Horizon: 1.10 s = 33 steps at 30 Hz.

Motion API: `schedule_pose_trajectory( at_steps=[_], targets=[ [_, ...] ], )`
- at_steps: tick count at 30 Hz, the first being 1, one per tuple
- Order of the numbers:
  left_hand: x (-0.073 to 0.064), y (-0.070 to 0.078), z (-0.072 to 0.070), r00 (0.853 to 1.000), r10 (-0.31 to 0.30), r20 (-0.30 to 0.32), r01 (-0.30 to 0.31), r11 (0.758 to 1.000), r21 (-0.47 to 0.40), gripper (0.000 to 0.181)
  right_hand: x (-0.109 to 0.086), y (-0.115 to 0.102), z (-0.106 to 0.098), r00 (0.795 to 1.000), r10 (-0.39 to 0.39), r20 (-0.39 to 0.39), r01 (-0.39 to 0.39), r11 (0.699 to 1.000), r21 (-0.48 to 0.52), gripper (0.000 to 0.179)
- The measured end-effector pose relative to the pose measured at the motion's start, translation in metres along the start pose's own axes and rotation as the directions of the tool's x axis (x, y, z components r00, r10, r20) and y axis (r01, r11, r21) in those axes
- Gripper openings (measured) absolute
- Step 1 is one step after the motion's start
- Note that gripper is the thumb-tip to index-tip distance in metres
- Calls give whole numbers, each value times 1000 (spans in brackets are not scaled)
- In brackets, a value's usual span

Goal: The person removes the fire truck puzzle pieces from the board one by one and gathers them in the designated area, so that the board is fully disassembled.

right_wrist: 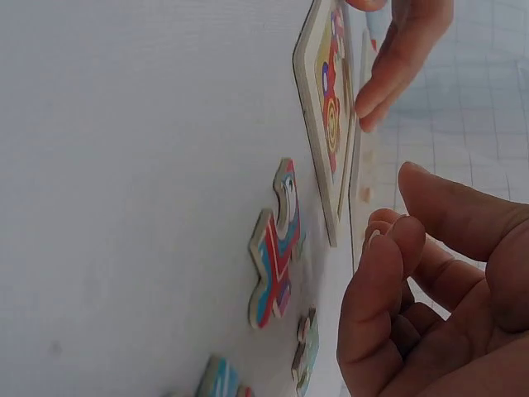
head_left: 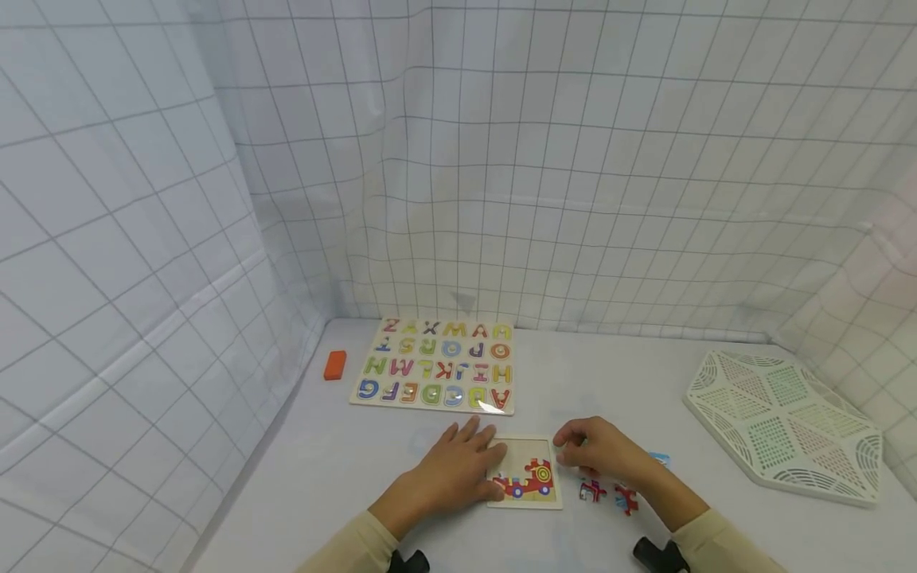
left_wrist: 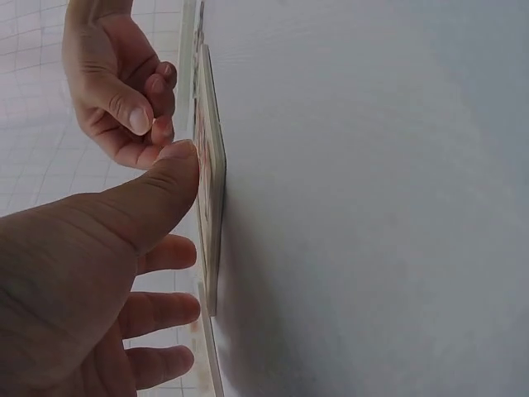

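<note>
A person's left hand (head_left: 462,469), fingers straight and spread, rests at the left edge of a puzzle tray (head_left: 526,504), thumb touching it; the right hand (head_left: 598,450), fingers loosely curled, hovers just past the right edge. Red pieces (head_left: 542,477) sit in the tray's near part. Loose pieces (head_left: 592,490) lie to its right, a stretch of table (head_left: 609,374) separating them from a white rack (head_left: 781,422). Beyond, a board (head_left: 423,380) holds rows of letters (head_left: 454,395).
</note>
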<state>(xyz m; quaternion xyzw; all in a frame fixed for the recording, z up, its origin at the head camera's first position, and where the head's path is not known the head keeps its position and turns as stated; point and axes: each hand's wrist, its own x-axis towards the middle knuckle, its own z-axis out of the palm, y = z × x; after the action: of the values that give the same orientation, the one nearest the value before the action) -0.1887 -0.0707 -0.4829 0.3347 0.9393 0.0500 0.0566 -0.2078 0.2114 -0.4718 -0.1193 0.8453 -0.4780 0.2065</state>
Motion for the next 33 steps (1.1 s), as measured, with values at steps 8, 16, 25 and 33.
schedule_pose_trajectory(
  at_steps=[8, 16, 25, 33],
  targets=[
    [5, 14, -3, 998, 64, 1, -64, 997, 39, 61, 10, -14, 22, 997, 32, -65, -46, 972, -228, 20],
    [8, 15, -1, 994, 106, -36, -100, 987, 125, 51, 16, -19, 32, 997, 56, -54, -72, 927, -369, 19],
    [7, 16, -2, 996, 84, -14, -83, 994, 71, 53, 16, -23, 34, 998, 46, -31, -54, 929, -366, 25],
    [8, 15, 1, 995, 92, -26, -89, 992, 91, 52, 14, -21, 35, 999, 33, -6, -33, 934, -356, 21]
  ],
)
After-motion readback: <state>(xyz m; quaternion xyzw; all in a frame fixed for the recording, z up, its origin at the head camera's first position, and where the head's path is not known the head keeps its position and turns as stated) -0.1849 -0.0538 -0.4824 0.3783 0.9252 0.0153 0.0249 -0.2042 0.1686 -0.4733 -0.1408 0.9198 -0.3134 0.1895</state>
